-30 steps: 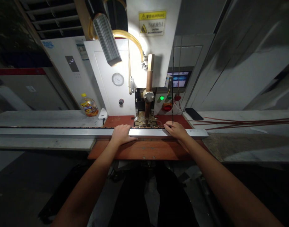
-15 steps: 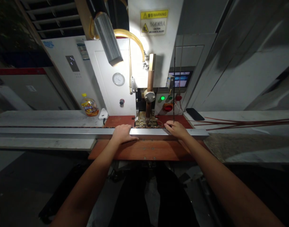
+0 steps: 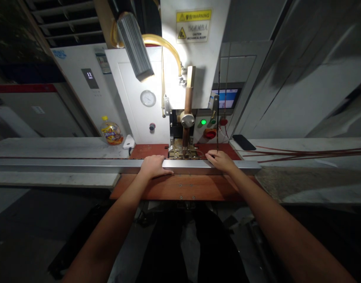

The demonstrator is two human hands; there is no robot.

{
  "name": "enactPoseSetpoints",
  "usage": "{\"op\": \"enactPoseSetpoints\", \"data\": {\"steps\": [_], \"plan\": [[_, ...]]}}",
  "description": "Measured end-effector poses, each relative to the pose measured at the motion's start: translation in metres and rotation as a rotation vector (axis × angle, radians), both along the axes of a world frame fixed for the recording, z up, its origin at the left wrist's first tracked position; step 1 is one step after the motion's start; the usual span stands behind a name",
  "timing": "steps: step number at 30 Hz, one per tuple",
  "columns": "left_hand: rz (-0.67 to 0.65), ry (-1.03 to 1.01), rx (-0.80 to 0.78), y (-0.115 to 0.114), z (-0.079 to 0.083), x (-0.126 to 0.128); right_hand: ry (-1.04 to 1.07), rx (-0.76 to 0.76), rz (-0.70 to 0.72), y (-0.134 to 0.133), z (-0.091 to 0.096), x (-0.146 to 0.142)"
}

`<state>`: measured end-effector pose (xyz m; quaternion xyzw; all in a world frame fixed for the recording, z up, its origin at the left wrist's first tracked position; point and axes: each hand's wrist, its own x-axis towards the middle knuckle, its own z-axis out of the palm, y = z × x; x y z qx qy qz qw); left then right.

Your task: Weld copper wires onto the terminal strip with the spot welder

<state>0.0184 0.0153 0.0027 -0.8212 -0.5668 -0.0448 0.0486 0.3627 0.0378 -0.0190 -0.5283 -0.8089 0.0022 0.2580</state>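
Note:
A long silver metal bar [image 3: 186, 164] lies crosswise on the reddish-brown work board [image 3: 165, 188], below the machine's copper-coloured rod [image 3: 186, 102]. My left hand [image 3: 152, 166] is wrapped over the bar left of the rod, fingers across the top and thumb along the near side. To the right of the rod, my right hand [image 3: 221, 160] rests on the bar with its fingertips pinched together at the far edge. Whatever sits between those fingertips is too small to make out. Just behind the bar, the rod's lower tip meets a small brass-coloured fixture [image 3: 183, 150].
Thin brown strips [image 3: 310, 152] and a black phone [image 3: 244, 142] lie on the right-hand table. At the left stand a bottle of orange liquid [image 3: 111, 131] and a small white box [image 3: 129, 142]. A grey lamp [image 3: 135, 47] hangs above. Red and green buttons [image 3: 203, 122] are on the machine front.
Both hands and the bar keep their places. The picture on the machine's monitor differs, and the digits on the left white panel read differently. The view has shifted very slightly.

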Motion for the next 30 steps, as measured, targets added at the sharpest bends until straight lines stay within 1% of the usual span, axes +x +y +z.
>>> {"op": "enactPoseSetpoints", "data": {"steps": [11,19,24,30], "plan": [[-0.017,0.008,0.01,0.002,0.0,-0.001,0.002,-0.01,-0.012,-0.002,0.005,-0.002],[-0.026,0.018,0.008,0.007,0.002,0.0,0.028,-0.023,0.005,0.002,0.006,-0.002],[-0.01,0.022,-0.009,0.006,0.004,0.002,0.076,-0.059,0.02,0.003,0.012,-0.002],[0.008,-0.004,-0.059,0.005,0.007,0.003,0.18,-0.15,0.081,0.004,0.023,-0.004]]}}
